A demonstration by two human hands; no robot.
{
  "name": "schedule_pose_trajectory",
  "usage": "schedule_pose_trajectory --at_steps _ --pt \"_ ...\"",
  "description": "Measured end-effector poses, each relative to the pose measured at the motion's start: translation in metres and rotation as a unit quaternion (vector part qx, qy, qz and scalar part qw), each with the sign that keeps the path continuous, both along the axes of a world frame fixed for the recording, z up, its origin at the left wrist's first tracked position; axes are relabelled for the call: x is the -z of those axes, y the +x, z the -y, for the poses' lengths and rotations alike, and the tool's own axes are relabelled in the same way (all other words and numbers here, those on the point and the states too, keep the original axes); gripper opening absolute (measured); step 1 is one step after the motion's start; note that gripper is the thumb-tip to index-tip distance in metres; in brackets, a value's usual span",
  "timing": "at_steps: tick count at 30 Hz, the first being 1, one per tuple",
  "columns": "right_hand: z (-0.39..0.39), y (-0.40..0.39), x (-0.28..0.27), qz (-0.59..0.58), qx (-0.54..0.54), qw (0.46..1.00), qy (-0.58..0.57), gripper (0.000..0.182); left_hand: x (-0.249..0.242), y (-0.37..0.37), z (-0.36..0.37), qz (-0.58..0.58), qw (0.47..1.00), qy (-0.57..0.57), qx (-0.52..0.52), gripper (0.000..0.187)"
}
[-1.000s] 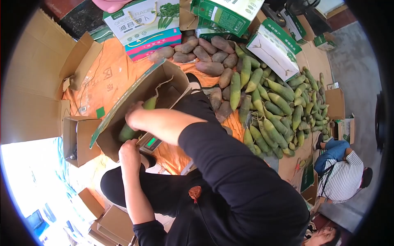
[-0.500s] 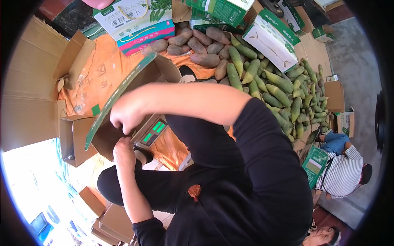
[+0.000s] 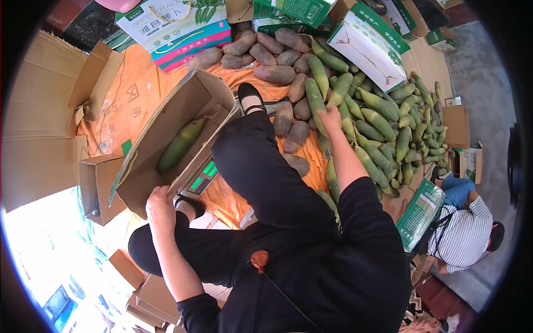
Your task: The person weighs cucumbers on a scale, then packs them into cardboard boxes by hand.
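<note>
An open cardboard box (image 3: 214,91) stands tilted on a scale whose green display (image 3: 203,175) is lit. One green radish (image 3: 180,145) lies inside the box. My left hand (image 3: 160,210) is closed on the box's near edge. On the right, my right hand (image 3: 331,119) is at the left side of the heap of green radishes (image 3: 383,129), its fingers closed round the end of one radish. Reddish-brown radishes (image 3: 276,74) lie beyond my feet, left of the green ones.
Printed cartons (image 3: 369,47) stand behind the heap, with a white and pink pair (image 3: 191,45) at the top left. An orange sheet (image 3: 139,83) covers the floor. Empty cardboard boxes (image 3: 102,186) are at the left. A person in a striped shirt (image 3: 463,236) is at the right.
My right hand has moved from over the box to the radish heap on the right. The radish inside the box is now visible. My left hand stays at the box's edge.
</note>
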State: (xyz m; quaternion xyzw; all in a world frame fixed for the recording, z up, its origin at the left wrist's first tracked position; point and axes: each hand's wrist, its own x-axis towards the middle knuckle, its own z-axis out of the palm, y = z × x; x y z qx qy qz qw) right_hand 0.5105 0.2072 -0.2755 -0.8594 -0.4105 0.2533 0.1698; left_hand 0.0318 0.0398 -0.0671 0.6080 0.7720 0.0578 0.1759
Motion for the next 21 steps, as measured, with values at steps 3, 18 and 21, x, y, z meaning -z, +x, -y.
schedule_pose_trajectory --at_steps 3,18,21 --pt "0.040 0.016 0.017 0.034 0.036 0.998 -0.050 0.060 -0.001 0.001 0.000 0.002 1.000 -0.001 -0.001 0.020" --pt "0.009 -0.009 0.016 -0.269 0.079 0.949 -0.145 0.060 -0.004 0.002 -0.003 0.014 0.999 -0.012 -0.030 0.018" --pt "0.006 -0.018 0.021 -0.351 0.099 0.921 -0.139 0.050 0.000 -0.001 -0.001 0.010 1.000 -0.002 -0.028 0.016"
